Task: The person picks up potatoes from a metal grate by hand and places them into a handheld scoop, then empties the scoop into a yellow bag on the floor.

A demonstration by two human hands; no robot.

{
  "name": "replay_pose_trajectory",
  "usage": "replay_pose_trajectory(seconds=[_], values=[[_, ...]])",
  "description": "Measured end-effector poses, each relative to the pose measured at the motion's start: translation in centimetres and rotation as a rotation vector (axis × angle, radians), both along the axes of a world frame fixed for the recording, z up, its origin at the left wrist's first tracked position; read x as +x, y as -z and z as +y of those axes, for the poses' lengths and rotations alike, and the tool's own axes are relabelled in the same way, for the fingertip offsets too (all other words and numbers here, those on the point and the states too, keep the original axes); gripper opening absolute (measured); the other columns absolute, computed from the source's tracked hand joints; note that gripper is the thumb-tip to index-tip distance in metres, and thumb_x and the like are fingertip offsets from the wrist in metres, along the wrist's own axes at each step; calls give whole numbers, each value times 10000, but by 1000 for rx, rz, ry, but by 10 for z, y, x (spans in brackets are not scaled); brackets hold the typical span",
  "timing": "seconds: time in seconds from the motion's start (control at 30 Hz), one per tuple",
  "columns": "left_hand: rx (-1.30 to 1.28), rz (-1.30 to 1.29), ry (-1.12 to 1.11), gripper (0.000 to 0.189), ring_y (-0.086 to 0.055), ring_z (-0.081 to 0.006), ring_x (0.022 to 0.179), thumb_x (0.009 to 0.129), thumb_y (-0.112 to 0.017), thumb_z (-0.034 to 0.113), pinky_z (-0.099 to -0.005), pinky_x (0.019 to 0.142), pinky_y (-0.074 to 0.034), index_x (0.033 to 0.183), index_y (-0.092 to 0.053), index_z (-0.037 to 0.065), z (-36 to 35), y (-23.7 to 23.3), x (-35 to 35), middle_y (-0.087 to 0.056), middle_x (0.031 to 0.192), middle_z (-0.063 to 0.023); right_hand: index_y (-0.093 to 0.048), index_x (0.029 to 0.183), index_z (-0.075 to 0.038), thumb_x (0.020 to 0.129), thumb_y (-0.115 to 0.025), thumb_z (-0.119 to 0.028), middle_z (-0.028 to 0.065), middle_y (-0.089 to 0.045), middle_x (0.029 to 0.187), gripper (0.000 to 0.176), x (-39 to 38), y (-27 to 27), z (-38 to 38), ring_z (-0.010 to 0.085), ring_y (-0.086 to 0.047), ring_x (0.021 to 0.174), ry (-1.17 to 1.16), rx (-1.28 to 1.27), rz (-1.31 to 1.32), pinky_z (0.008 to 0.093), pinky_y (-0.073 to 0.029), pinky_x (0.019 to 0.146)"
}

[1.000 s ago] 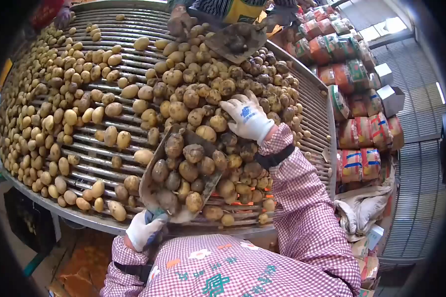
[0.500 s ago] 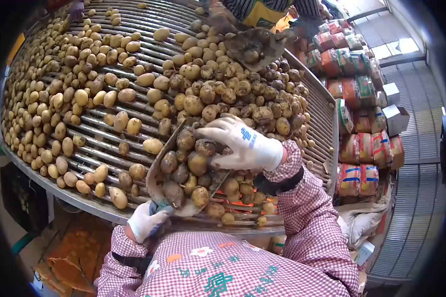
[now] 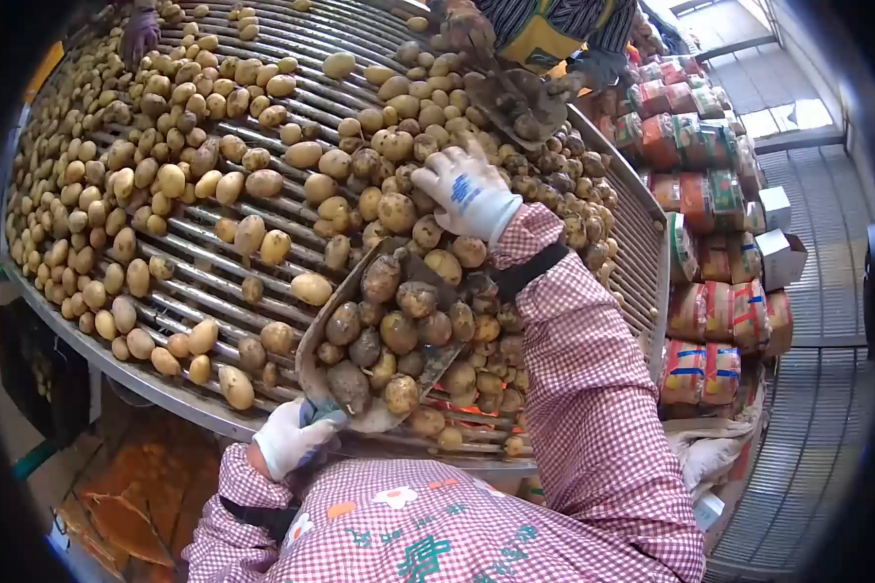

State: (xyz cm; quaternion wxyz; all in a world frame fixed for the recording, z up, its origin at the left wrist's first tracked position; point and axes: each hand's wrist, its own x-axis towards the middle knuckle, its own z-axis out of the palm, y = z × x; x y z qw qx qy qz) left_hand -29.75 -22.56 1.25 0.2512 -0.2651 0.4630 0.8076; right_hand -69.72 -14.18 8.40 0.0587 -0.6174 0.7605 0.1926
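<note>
My left hand [image 3: 294,437], in a white glove, is closed round the near edge of a worn scoop [image 3: 371,420] at the front edge of the slatted metal table. Several dirty potatoes [image 3: 399,332] lie in the scoop. Beyond it, my right hand [image 3: 469,190], also gloved in white, is over the heap of potatoes [image 3: 396,212] with its fingers spread and partly blurred. Nothing is visibly held in it.
Across the table [image 3: 190,394], a co-worker's hand [image 3: 469,27] is beside another scoop [image 3: 520,102]. Another person's purple-gloved hand [image 3: 141,35] is at the far left. Stacked red and green bags [image 3: 685,194] and a white box [image 3: 780,255] stand at the right.
My right hand has moved from the potatoes in the scoop up and away to the heap beyond. My left hand keeps its hold. The purple-gloved hand shows more at the far left.
</note>
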Motion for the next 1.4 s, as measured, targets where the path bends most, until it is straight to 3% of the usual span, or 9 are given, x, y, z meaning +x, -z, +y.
replay_pose_trajectory(seconds=[0.17, 0.33, 0.5, 0.57, 0.63, 1.03, 1.2, 1.27, 1.4], values=[[-63, 17, 15, 316, -626, -112, 714, 947, -688, 306, -263, 631, -497, 1079, -668, 20, 4, 12, 2, -676, 819, -35, -570, 1298, -75, 757, -773, -325, 183, -623, 1190, 629, 14, -8, 29, 382, -582, 1196, 112, -434, -340, 538, -324, 1180], [-77, -30, 52, 307, -634, -113, 692, 949, -682, 277, -251, 602, -500, 1096, -659, 8, -2, 1, -4, -689, 813, -48, -613, 1228, -98, 711, -781, -245, 125, -654, 1163, 563, 95, -35, 39, 324, -630, 1131, -101, -398, -542, 627, -337, 1130], [-45, -41, 43, 306, -637, -110, 704, 959, -689, 287, -251, 608, -499, 1094, -667, 13, -1, 0, -4, -693, 807, -46, -602, 1304, -61, 733, -784, -227, 169, -624, 1237, 622, 103, -37, 38, 360, -591, 1198, -125, -329, -752, 575, -337, 1140], [-29, -49, 40, 308, -637, -108, 706, 962, -692, 295, -251, 610, -497, 1094, -670, 17, -4, 0, -4, -693, 802, -44, -592, 1314, -47, 786, -767, -218, 200, -608, 1259, 582, 73, -29, 19, 390, -576, 1209, -138, -556, -625, 542, -355, 1130], [-105, 1, 93, 363, -638, -120, 715, 957, -699, 336, -284, 653, -514, 1083, -668, -2, -5, 4, -4, -699, 803, -46, -591, 1321, -45, 850, -736, -248, 199, -594, 1320, 532, 52, -21, 2, 389, -553, 1246, -6, -465, -428, 494, -363, 1128], [-88, 66, 100, 361, -617, -127, 746, 967, -689, 363, -301, 697, -502, 971, -708, 3, -12, 10, -3, -691, 797, -35, -587, 1335, -115, 832, -731, -389, 131, -624, 1289, 591, 11, 54, -105, 339, -506, 1316, 146, 58, 50, 633, -195, 1209], [-79, 87, 104, 339, -641, -137, 744, 969, -690, 333, -304, 702, -513, 993, -709, -4, -8, 16, -1, -713, 817, -47, -626, 1224, -33, 873, -697, -321, 150, -674, 1221, 460, 6, 39, -83, 301, -598, 1215, 252, -182, -257, 518, -337, 1164], [-69, 58, 80, 334, -641, -131, 741, 969, -692, 329, -297, 691, -510, 991, -706, -4, -9, 8, -3, -715, 819, -46, -605, 1225, 20, 875, -707, -246, 149, -691, 1159, 451, 23, 8, -64, 251, -632, 1115, 444, -415, -942, 406, -461, 1045], [-119, 42, 62, 311, -633, -125, 692, 965, -683, 316, -288, 643, -507, 1030, -686, 12, -2, 10, -2, -706, 798, -45, -585, 1269, 31, 873, -726, -199, 141, -695, 1146, 479, 53, -15, -9, 205, -634, 1056, 429, -496, -1205, 356, -497, 972]])
